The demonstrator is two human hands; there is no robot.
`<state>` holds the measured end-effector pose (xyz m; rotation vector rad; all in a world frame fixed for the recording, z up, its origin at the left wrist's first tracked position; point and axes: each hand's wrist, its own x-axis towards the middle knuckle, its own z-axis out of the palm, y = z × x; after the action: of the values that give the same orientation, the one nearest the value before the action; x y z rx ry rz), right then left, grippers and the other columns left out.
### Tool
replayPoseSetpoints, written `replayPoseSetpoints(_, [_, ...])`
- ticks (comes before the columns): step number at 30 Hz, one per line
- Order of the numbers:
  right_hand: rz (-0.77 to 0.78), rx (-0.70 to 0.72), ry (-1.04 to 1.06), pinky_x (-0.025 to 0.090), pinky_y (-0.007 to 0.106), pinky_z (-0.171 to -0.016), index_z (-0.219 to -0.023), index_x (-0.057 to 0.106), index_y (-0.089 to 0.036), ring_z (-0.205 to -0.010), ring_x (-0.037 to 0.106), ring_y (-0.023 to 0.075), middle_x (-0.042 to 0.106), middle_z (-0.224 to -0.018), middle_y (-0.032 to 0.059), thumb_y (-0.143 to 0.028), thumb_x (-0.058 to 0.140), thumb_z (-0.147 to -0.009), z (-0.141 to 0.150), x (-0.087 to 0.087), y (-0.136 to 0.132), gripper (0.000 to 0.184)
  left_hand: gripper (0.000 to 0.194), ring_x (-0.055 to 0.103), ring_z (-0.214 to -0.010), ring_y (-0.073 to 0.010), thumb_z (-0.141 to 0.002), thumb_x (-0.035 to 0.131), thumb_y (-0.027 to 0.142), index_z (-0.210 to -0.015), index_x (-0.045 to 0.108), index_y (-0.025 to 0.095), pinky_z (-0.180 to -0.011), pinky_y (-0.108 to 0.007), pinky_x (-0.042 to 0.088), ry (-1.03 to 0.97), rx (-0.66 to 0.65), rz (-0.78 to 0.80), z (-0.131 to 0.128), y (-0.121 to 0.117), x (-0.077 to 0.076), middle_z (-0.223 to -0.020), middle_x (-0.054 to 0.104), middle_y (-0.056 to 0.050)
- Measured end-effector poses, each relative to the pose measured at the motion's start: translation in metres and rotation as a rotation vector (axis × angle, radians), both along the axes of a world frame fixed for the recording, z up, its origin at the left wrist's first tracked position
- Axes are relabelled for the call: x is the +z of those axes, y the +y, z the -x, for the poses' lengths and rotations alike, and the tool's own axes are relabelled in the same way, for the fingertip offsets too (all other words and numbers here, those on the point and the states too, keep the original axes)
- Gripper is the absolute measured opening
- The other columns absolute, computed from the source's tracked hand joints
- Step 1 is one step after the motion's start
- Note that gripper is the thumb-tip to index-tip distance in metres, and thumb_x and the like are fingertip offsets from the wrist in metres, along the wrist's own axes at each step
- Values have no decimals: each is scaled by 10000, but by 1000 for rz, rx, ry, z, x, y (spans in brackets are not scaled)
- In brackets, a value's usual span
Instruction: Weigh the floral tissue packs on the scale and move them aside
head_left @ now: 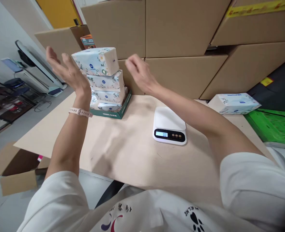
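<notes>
My left hand (71,72) is raised with its fingers spread, just left of the top pack of tissues (96,61), and holds nothing. That pack is white and pale blue with a floral print. It sits slightly askew on a stack of similar packs (106,82), which stands in a low dark green tray (122,112). To the right of the stack, apart from it, my right hand (141,72) is in the air with its fingers curled in, and nothing shows in them. Below my right forearm, a white digital scale (167,117) lies on the table, its display reading 0.0.
Large cardboard boxes (181,29) form a wall behind the table (132,154). Another tissue pack (239,103) lies at the right, beside a green plastic crate (275,125). An open carton (18,180) stands on the floor at the left.
</notes>
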<state>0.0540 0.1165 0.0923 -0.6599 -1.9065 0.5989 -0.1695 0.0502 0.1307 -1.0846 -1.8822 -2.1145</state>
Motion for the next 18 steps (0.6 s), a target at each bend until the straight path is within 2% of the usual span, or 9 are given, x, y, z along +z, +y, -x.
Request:
replayPoseSetpoints(2, [-23, -109, 111, 546, 428, -1196, -1021, 686, -300, -1136, 716, 226, 763, -1121, 17, -551, 641, -1130, -56, -27, -6, 278, 388, 331, -1689, 17, -1179, 240, 86, -1526, 303, 249, -1422, -142, 247, 165, -19, -143, -20, -16, -4, -1743, 450, 26])
replayPoseSetpoints(4, [-11, -329, 232, 540, 422, -1170, -999, 724, -308, -1158, 730, 252, 775, -1146, 54, -403, 687, -1099, -123, -61, -9, 143, 328, 439, -1642, -43, -1185, 293, 140, -1457, 398, 291, -1425, -193, 300, 254, -183, -320, -46, -28, -10, -1646, 522, 5])
replayPoseSetpoints(6, [-51, -595, 329, 526, 423, -1143, -1034, 734, -292, -1122, 727, 255, 767, -1128, 89, -286, 609, -1110, -194, -96, -9, 147, 263, 518, -1588, -109, -1180, 417, 195, -1409, 475, 310, -1431, -264, 348, 280, -411, -432, -81, -35, -15, -1567, 581, -9])
replayPoseSetpoints(8, [-70, -877, 446, 507, 427, -1138, -1065, 696, -286, -1149, 714, 250, 757, -1179, 124, -237, 487, -1149, -259, -127, -8, 231, 243, 559, -1550, -156, -1157, 520, 214, -1370, 537, 328, -1423, -318, 394, 211, -619, -430, -122, -33, -21, -1513, 642, -2])
replayPoseSetpoints(10, [-26, -1120, 549, 476, 420, -1175, -1027, 645, -310, -1206, 702, 238, 746, -1237, 134, -210, 461, -1160, -312, -148, -11, 248, 224, 568, -1560, -195, -1139, 571, 219, -1324, 598, 342, -1414, -366, 426, 69, -817, -291, -168, -23, -30, -1507, 687, 15])
replayPoseSetpoints(12, [103, -1275, 640, 415, 399, -1250, -955, 591, -335, -1300, 679, 223, 737, -1310, 133, -196, 496, -1152, -349, -162, -17, 258, 189, 547, -1616, -258, -1146, 581, 290, -1315, 657, 325, -1413, -466, 436, -84, -1042, -33, -218, -6, -45, -1552, 702, 12])
replayPoseSetpoints(15, [278, -1339, 739, 343, 389, -1320, -865, 507, -345, -1388, 652, 226, 722, -1381, 150, -205, 519, -1128, -377, -172, -22, 299, 407, 442, -1721, -377, -1142, 553, 501, -1466, 679, 289, -1375, -616, 428, -264, -1404, 418, -293, 26, -81, -1727, 615, -49])
replayPoseSetpoints(16, [308, -1334, 763, 344, 398, -1322, -847, 479, -346, -1399, 648, 233, 719, -1391, 161, -231, 509, -1129, -382, -174, -22, 306, 516, 394, -1749, -405, -1119, 551, 573, -1543, 646, 294, -1368, -632, 419, -318, -1481, 548, -316, 37, -96, -1806, 539, -77])
replayPoseSetpoints(18, [356, -1309, 800, 365, 406, -1315, -818, 432, -348, -1412, 641, 240, 721, -1374, 165, -303, 504, -1132, -389, -178, -17, 325, 745, 288, -1794, -457, -1046, 564, 688, -1682, 532, 301, -1370, -659, 388, -401, -1539, 745, -358, 57, -124, -1922, 348, -131])
